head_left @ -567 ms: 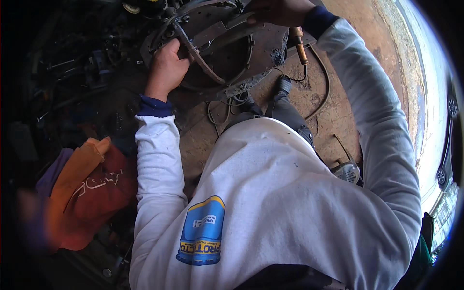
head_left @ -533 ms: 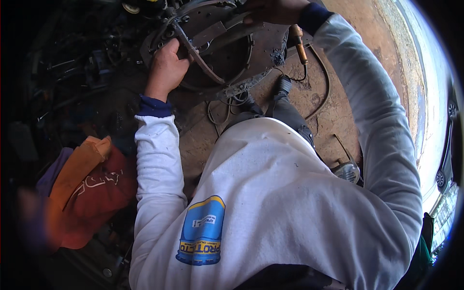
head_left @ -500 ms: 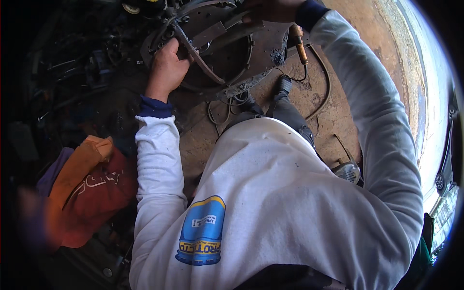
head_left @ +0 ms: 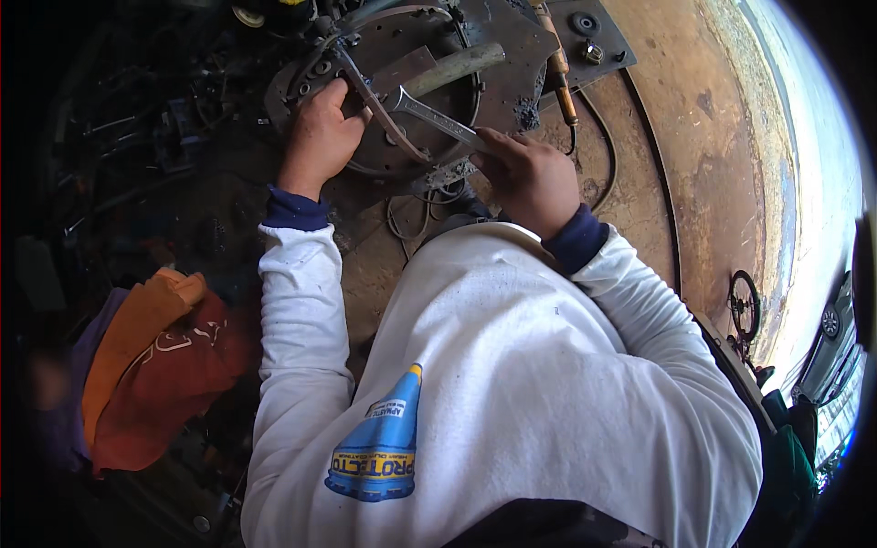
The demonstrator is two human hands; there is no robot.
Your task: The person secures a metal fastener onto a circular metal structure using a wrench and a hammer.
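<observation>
My right hand point(head_left: 534, 178) grips the shank of a steel open-end wrench point(head_left: 434, 116), its open jaw pointing up and left over the metal work. My left hand point(head_left: 322, 137) is closed at the left side of a curved metal strip point(head_left: 379, 105); what its fingers hold is hidden. Below the strip lies a dark steel plate point(head_left: 516, 50) with a large ring point(head_left: 475, 87) on it. A hammer-like tool with a greenish handle point(head_left: 461, 68) and a rectangular block at its end rests across the ring, just beyond the wrench.
An orange-brown tool handle point(head_left: 559, 68) with a cable lies at the plate's right. Beyond it a dark slab point(head_left: 607, 36) carries small round parts. Red and orange cloth point(head_left: 169, 365) is at lower left. A bicycle point(head_left: 744, 306) and a car point(head_left: 827, 329) stand far right.
My right hand has come back from the far upper edge towards me, and the wrench now shows in it, over the ring. My left hand has stayed at the strip.
</observation>
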